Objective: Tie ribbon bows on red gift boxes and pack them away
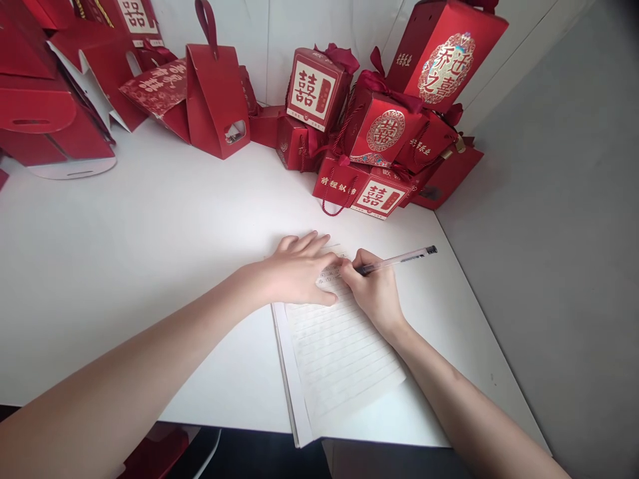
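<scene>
A lined notebook [344, 359] lies open on the white table, tilted, its lower corner reaching the front edge. Small handwriting shows near the top of its page, partly covered by my hands. My left hand [302, 269] rests flat across the upper left of the page, fingers spread and holding nothing. In my right hand [374, 289] is a pen [399, 258] with a clear barrel and a dark end, gripped between thumb and fingers. The pen's tip is hidden behind my fingers, close to the written lines.
Stacked red gift boxes [379, 133] with ribbons and cords stand at the back right. More red boxes [214, 100] and folded red cartons [40, 120] are at the back left. A grey wall [559, 219] borders the right edge of the white table [150, 219].
</scene>
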Motion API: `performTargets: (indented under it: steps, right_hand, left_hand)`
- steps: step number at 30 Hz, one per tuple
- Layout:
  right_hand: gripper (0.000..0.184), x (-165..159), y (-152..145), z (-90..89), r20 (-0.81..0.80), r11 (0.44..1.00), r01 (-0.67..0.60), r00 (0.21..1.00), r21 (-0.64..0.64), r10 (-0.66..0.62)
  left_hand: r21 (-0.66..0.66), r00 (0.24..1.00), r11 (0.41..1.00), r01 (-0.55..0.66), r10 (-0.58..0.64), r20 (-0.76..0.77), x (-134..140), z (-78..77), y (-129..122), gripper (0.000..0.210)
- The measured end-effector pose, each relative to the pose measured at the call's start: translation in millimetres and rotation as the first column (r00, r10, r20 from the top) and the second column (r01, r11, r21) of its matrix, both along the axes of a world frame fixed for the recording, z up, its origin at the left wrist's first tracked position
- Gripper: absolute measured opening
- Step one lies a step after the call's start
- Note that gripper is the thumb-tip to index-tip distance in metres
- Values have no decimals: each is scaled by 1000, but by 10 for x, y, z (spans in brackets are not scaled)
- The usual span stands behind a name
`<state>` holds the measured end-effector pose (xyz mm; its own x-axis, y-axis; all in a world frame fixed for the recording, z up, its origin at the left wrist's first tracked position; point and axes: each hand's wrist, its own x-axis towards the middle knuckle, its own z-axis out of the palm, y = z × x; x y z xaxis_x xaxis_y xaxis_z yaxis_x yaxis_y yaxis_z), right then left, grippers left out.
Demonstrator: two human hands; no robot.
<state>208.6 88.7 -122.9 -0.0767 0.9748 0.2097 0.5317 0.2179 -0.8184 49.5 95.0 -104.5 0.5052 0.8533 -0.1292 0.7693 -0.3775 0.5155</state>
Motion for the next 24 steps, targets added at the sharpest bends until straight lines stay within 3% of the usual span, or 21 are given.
performTargets:
  steps: [10,13,24]
  right_hand:
    - [29,2,-10,24,-21,999,33,999,-18,-34]
    - [27,5,-16,20,-45,997,72,996,-17,-72]
    - [30,8,-11,6,24,1000,31,999,2,-31]
  left_hand:
    - [-70,990,997,37,-46,-137,-5,132,-37,71]
    - [-67,987,997,42,-52,-154,-6,133,-40,71]
    - [-54,988,998,38,-46,-149,-7,109,-39,71]
